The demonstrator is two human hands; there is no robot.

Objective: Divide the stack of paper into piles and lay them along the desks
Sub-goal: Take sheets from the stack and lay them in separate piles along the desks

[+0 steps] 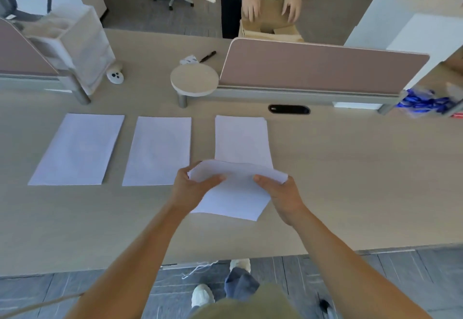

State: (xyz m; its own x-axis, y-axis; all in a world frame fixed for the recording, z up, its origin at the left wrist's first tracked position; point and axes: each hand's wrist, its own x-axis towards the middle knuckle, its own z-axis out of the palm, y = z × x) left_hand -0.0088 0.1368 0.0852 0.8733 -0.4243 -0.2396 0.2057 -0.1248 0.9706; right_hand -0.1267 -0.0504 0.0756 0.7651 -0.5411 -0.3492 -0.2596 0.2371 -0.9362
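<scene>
At 6 o'clock of the third pile (pixel 241 140), overlapping its near edge, the bowed paper stack (pixel 238 196) is gripped at both sides by the left hand (pixel 193 186) and right hand (pixel 283 193). If it is swept low, that pile may be dragged askew.

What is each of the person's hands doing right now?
Left hand: grips the left edge of the held stack of paper.
Right hand: grips the same stack's right edge.
</scene>
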